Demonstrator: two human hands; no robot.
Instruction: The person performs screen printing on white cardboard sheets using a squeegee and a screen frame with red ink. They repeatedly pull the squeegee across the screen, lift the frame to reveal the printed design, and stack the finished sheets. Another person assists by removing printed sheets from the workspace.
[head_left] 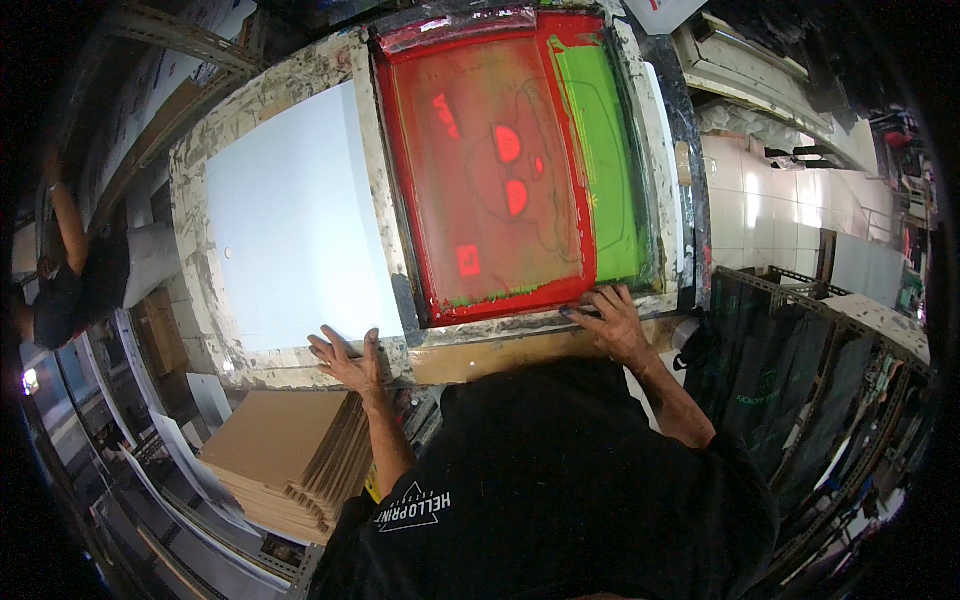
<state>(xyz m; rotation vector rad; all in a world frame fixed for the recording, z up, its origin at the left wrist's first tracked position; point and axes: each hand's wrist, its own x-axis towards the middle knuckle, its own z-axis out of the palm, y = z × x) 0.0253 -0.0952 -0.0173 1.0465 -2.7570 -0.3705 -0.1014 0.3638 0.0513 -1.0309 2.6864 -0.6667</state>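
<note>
A white rectangular sheet (290, 220) lies on the paint-stained table (195, 190). At its near right corner my left hand (350, 365) rests with fingers spread, tips on the sheet's edge. To the right is a screen-printing frame (500, 325), its mesh (470, 110) coated with red ink and showing bright red shapes and a faint drawn outline. A green strip (605, 180) runs down the mesh's right side. My right hand (617, 328) holds the frame's near rim close to its right corner, fingers bent over the edge. Dark ink marks its fingertips.
Below the table at left stands a stack of brown cardboard sheets (280, 440). A metal rack (830, 350) is at the right, and a pale shelf (750, 75) is at the far right. Another person (85, 270) stands at the far left.
</note>
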